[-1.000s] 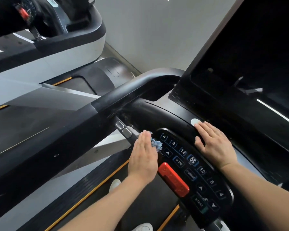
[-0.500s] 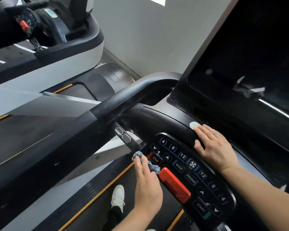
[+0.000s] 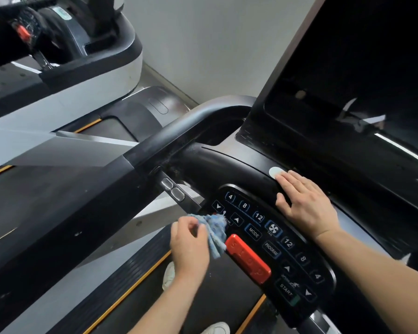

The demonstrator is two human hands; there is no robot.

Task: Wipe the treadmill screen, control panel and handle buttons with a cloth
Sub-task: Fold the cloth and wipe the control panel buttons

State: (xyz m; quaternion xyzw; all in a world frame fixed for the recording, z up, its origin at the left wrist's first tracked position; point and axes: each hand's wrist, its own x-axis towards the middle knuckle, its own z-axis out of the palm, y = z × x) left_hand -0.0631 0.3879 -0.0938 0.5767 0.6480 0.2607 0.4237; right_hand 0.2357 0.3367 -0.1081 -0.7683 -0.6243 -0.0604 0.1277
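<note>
My left hand (image 3: 190,247) grips a crumpled blue cloth (image 3: 215,231) at the near left edge of the black control panel (image 3: 297,261), just left of the red stop bar (image 3: 249,257). The cloth covers the panel's lower left corner. My right hand (image 3: 304,203) lies flat, fingers straight, on the console ledge above the panel, its fingertips by a white oval button (image 3: 274,171). The dark screen (image 3: 362,75) rises at the upper right. Two silver handle buttons (image 3: 173,189) sit on the left handrail (image 3: 155,145), above the cloth.
A second treadmill (image 3: 65,75) stands to the left, beside a grey wall (image 3: 215,44). Below the console runs the black belt (image 3: 222,290) with orange edge stripes, and my white shoes (image 3: 169,276) show on it.
My left hand has drawn back from the handle-button area down to the panel's near left corner, and its flat fingers have curled round the cloth. My right hand has stayed in place.
</note>
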